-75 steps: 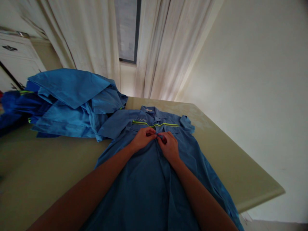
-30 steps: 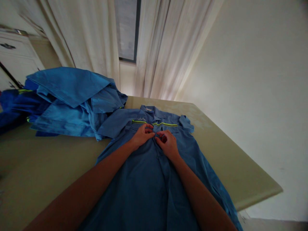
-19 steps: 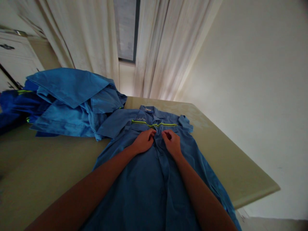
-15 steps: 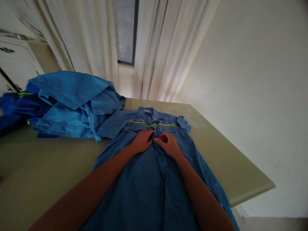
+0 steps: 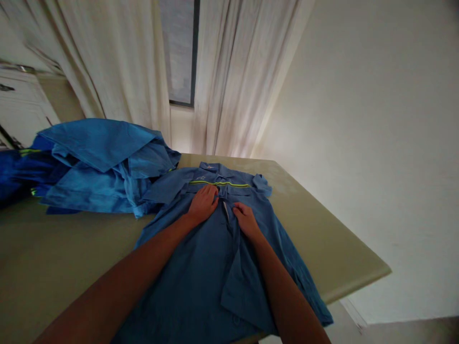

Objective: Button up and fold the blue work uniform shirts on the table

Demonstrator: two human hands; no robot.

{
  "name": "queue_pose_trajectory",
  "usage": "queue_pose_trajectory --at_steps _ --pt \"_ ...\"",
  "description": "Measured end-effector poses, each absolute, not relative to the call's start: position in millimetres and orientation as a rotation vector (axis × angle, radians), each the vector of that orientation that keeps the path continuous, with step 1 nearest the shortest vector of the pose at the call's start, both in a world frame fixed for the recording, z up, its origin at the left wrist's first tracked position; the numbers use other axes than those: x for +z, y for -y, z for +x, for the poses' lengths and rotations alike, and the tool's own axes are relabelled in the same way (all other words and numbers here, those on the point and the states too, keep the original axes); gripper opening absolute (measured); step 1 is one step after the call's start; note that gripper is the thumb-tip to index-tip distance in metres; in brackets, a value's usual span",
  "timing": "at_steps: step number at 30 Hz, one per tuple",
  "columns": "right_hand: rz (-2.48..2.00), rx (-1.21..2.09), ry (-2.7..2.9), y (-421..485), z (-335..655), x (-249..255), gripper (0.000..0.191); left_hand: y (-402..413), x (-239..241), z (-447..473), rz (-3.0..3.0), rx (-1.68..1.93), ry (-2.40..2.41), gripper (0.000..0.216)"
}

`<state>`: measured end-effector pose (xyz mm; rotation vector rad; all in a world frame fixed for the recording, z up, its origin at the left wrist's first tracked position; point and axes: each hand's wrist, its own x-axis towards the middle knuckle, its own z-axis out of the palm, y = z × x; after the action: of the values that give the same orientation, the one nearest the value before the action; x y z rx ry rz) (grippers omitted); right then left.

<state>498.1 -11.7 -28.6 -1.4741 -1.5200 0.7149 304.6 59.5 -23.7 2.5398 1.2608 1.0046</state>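
Observation:
A blue short-sleeved work shirt [image 5: 197,277] lies spread front up, its collar at the far end and a yellow-green stripe across the chest. My left hand [image 5: 203,205] is closed with its fingertips on the front placket just below the stripe; some fingers are hidden. Lower and to the right, my right hand [image 5: 246,220] pinches the edge of the front opening. Between the hands the placket gapes a little. Toward me, the right front flap is folded aside, and a button shows near the hem.
A heap of blue garments [image 5: 100,162] sits on the left of the table [image 5: 322,229], touching the shirt's left sleeve. Pale curtains [image 5: 129,71] and a window [image 5: 179,52] are behind. A white wall [image 5: 358,119] runs along the right, and a white cabinet [image 5: 25,102] stands far left.
My hands have moved apart, the right one drawing the placket edge toward the right. The lower front flap now lies open. The view has shifted slightly.

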Motion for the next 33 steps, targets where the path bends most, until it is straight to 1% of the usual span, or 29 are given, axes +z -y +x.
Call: queue_pose_trajectory --at_steps 3,6,8,10,12,16,18,22,26,33 --pt "-1.424 0.810 1.449 11 500 -29 0.024 -42 -23 291 2.615 0.911 -0.995 0.010" --pt "-1.396 0.969 1.352 13 500 -25 0.029 -28 -22 278 2.637 0.757 -0.663 0.018" --pt "-1.338 1.132 1.302 17 501 -19 0.033 -23 -22 274 2.641 0.658 -0.522 0.024" --pt "-1.272 1.304 1.254 23 503 -12 0.038 -22 -23 274 2.604 0.609 -0.479 0.023" --pt "-1.235 1.401 1.212 29 506 -6 0.045 -26 -23 277 2.515 0.610 -0.486 0.018" --pt "-1.248 1.384 1.205 35 507 0 0.055 -35 -15 279 2.346 0.553 -0.444 0.019" --pt "-1.266 1.375 1.192 35 506 0 0.054 -37 -5 276 2.335 0.510 -0.463 0.022" --pt "-1.309 1.346 1.102 36 502 -3 0.041 -32 14 273 2.152 0.526 -0.665 0.025" --pt "-1.382 1.300 1.063 37 497 -6 0.037 -25 21 279 2.059 0.596 -0.780 0.015" --pt "-1.325 0.972 1.399 34 492 -8 0.017 -21 15 286 2.135 0.638 -0.845 0.013"
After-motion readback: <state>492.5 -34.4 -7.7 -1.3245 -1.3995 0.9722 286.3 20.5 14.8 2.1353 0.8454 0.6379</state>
